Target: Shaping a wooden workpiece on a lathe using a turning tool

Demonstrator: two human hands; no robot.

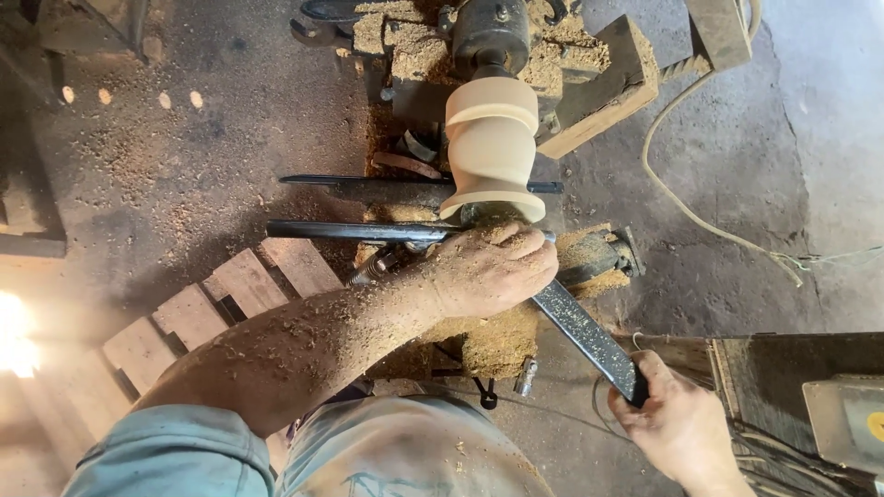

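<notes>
- The pale turned wooden piece (492, 147) sat on the lathe (493, 37), just beyond your left fingertips.
- Your left hand (493, 269) pressed the long dark chisel (580, 327) down, fingers curled over it.
- Your right hand (677, 425) was clamped round its end.

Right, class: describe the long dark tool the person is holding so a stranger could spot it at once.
Find the pale turned wood piece on the lathe at top centre. Just below it, the left hand presses a flat dark steel bar on the tool rest; the right hand grips its lower end. Unlike the level rest, it runs diagonally, speckled with sawdust.
</notes>
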